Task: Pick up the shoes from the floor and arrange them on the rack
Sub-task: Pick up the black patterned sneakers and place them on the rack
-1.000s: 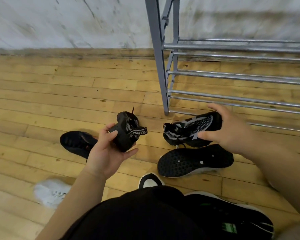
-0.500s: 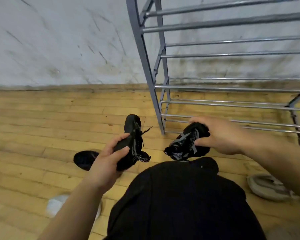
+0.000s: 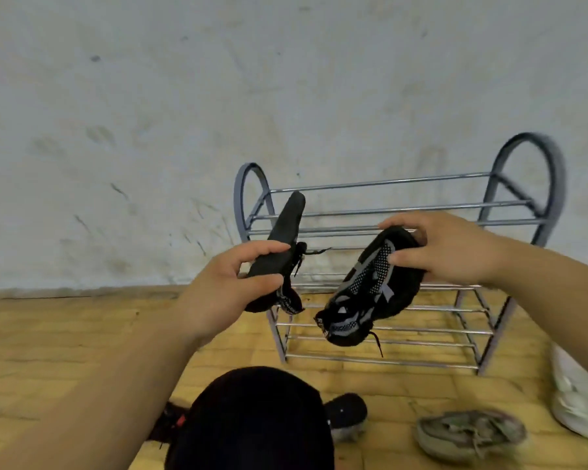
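Note:
My left hand (image 3: 224,293) grips a plain black shoe (image 3: 284,232) that points up and away, its toe level with the upper bars. My right hand (image 3: 445,249) holds a black shoe with grey mesh panels (image 3: 364,300) by its heel, toe hanging down to the left with a lace dangling. Both shoes are raised in front of the grey metal shoe rack (image 3: 404,228), which stands against the wall with no shoes on its bars.
On the wooden floor lie a worn grey sneaker (image 3: 469,432) at the lower right, a white shoe (image 3: 574,395) at the right edge, and a black shoe (image 3: 347,412) beside my dark-clothed knee (image 3: 252,422). A scuffed white wall stands behind the rack.
Both hands have lifted their shoes from near the floor up to the rack's upper bars. The view has tilted up, so the whole rack now shows.

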### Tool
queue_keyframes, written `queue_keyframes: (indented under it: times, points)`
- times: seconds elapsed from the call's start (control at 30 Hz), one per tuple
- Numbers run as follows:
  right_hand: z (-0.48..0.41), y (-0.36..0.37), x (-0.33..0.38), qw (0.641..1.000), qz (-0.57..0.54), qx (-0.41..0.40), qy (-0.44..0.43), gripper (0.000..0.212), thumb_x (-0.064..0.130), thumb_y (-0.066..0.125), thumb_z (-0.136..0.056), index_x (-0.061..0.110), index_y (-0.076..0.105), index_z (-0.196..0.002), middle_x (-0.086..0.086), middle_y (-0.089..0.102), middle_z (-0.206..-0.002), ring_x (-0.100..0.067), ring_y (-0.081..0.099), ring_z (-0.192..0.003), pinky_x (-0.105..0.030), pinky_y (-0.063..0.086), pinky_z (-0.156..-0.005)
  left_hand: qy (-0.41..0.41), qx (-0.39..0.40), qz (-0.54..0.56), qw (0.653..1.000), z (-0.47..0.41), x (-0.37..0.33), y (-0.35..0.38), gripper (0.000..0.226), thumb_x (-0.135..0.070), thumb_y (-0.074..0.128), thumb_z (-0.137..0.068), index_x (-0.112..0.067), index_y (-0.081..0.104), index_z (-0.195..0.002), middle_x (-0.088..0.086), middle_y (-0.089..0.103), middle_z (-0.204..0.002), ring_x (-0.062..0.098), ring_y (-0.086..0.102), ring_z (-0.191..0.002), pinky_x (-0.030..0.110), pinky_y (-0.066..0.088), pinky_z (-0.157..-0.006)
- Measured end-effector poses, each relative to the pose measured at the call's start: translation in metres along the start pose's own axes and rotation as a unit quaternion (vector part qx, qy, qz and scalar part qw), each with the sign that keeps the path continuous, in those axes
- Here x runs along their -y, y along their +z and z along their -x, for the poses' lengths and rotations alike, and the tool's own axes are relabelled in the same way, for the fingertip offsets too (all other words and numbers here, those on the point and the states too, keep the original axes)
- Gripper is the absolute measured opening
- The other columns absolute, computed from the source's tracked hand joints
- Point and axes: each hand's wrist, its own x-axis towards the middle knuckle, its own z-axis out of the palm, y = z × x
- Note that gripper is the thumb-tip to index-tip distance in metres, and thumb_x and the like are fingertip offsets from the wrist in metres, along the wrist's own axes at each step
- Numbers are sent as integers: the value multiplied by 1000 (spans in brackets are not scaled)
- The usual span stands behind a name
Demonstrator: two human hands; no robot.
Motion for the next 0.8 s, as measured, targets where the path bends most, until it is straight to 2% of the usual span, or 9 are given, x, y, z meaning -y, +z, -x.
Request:
queue_keyframes:
  times: [0.1, 0.23, 0.3, 0.4, 0.5, 0.6, 0.63, 0.73, 0.8]
  points:
    - [34, -21, -22, 994, -89, -51, 27, 41, 26, 77, -91, 52, 63, -120, 0, 76, -113, -15, 76, -97, -43, 63, -87, 53, 40, -62, 996, -32, -45, 40, 40, -18, 79, -87, -51, 73, -108, -7, 68, -118, 14, 72, -96, 27, 58, -75]
    - [63, -45, -37, 986, -114, -110, 42, 42, 22, 74, -94, 42, 62, -129, 2, 79, -102, -10, 77, -85, -30, 64, -69, 101, 74, -135, 983, -61, -62, 98, 40, -35, 84, -81, -47, 71, -118, -18, 63, -116, -2, 64, -100, 21, 53, -83]
    - [70, -52, -41, 986, -104, -121, 39, 43, 24, 73, -95, 42, 61, -133, 5, 79, -104, -6, 76, -88, -29, 63, -75, 106, 75, -122, 984, -64, -45, 121, 39, -39, 84, -80, -45, 72, -117, -19, 62, -119, -8, 61, -102, 18, 51, -84]
    - [75, -54, -44, 986, -94, -133, 33, 46, 29, 74, -94, 48, 59, -134, 11, 78, -107, -2, 75, -95, -30, 59, -92, 90, 45, -89, 991, -66, -22, 144, 34, -46, 85, -75, -47, 75, -108, -17, 57, -131, -6, 57, -112, 19, 47, -96]
    - [71, -59, -39, 982, -96, -160, 18, 45, 27, 76, -92, 47, 62, -129, 12, 80, -101, -4, 75, -95, -28, 58, -89, 101, 13, -66, 993, -74, -21, 157, 38, -48, 86, -72, -49, 74, -109, -19, 55, -133, -7, 54, -118, 18, 44, -102]
    - [68, -59, -30, 974, -117, -195, -5, 44, 21, 77, -91, 44, 63, -126, 10, 80, -92, -9, 77, -86, -31, 59, -82, 134, 7, -31, 991, -81, -33, 163, 40, -43, 87, -73, -53, 72, -109, -23, 49, -136, -14, 48, -121, 1, 41, -93]
    - [66, -60, -27, 971, -121, -207, -10, 44, 21, 76, -91, 43, 63, -127, 10, 80, -91, -10, 77, -84, -31, 60, -79, 139, 9, -25, 990, -84, -36, 165, 40, -46, 87, -72, -54, 73, -108, -23, 47, -137, -13, 47, -123, 4, 42, -95]
    - [58, -60, -24, 960, -157, -230, -23, 41, 15, 73, -93, 40, 64, -125, 9, 80, -92, -11, 78, -86, -27, 61, -77, 145, 3, -5, 989, -93, -38, 167, 47, -60, 81, -64, -56, 72, -109, -22, 50, -138, -6, 50, -126, 30, 49, -106]
    - [55, -59, -24, 954, -174, -244, -23, 39, 14, 72, -94, 39, 65, -123, 8, 81, -92, -11, 77, -88, -24, 60, -79, 139, 0, 18, 990, -100, -38, 166, 50, -61, 78, -62, -57, 72, -110, -21, 51, -137, -2, 53, -126, 37, 50, -107]
